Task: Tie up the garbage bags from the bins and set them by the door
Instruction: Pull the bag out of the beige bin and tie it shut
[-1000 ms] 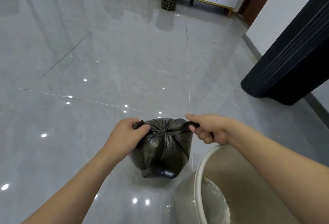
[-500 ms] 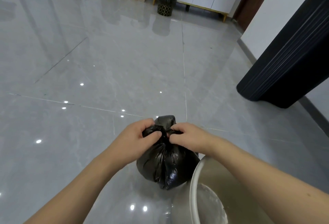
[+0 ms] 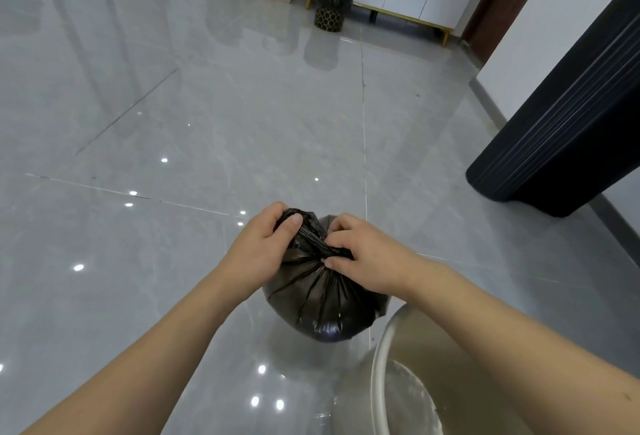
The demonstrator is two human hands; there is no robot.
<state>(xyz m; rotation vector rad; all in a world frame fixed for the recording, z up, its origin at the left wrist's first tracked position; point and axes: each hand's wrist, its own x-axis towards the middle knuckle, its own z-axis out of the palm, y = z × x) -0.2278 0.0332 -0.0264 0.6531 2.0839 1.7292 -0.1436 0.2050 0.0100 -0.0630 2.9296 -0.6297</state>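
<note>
Mid-knot: left hand pinches one twisted tail of the black garbage bag, right hand grips the other at the neck; bag hangs between them, beside the emptied bin. Next, probably: cinch tight, carry doorward.
</note>
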